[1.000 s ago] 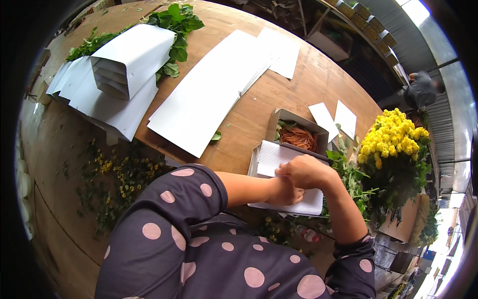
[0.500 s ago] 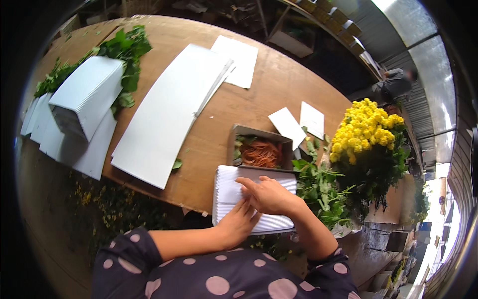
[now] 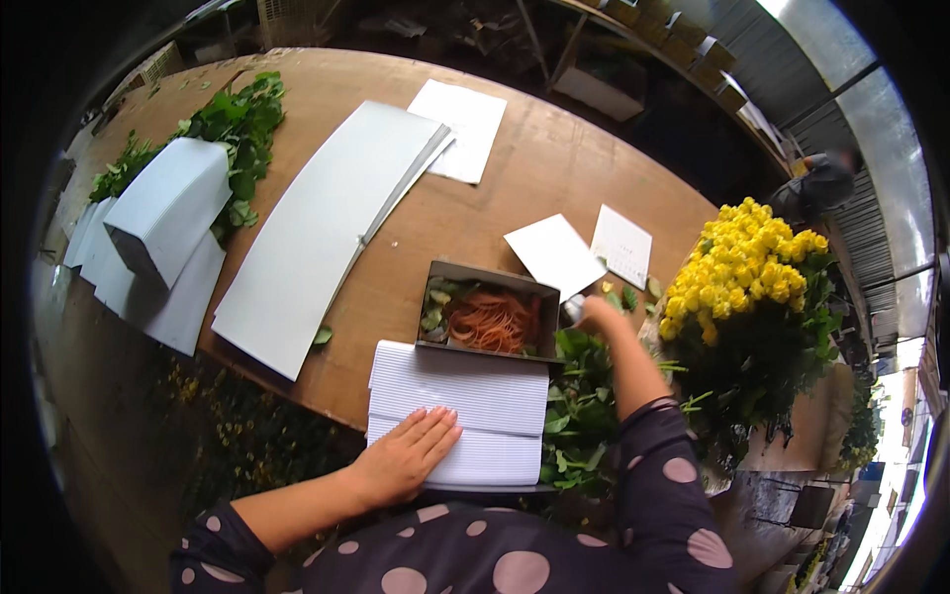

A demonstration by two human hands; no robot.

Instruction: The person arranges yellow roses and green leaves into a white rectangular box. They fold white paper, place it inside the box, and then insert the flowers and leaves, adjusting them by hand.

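Note:
My left hand (image 3: 408, 457) lies flat, fingers stretched out, on folded white corrugated cardboard (image 3: 460, 381) in front of me. A seam runs across the cardboard where its flaps meet. My right hand (image 3: 598, 315) reaches past the right end of a dark open box (image 3: 431, 341). Its fingers look curled at a small whitish object (image 3: 571, 310), too small and partly covered to name. Inside the box are a tangle of orange rubber bands (image 3: 495, 322) and some green leaves. Cut leafy stems (image 3: 579, 421) lie right of the cardboard, below my right forearm.
Long white cardboard sheets (image 3: 327, 213) are stacked left of centre. A folded white sleeve (image 3: 178, 193) rests on more sheets beside greenery (image 3: 252, 124). White cards (image 3: 554, 252) lie beyond the box. Yellow flowers (image 3: 737, 262) stand at the right; a person (image 3: 826, 183) is farther back.
My right hand has left the cardboard and moved right and away, beyond the box's end. My left hand has shifted left and now lies flat on the cardboard alone.

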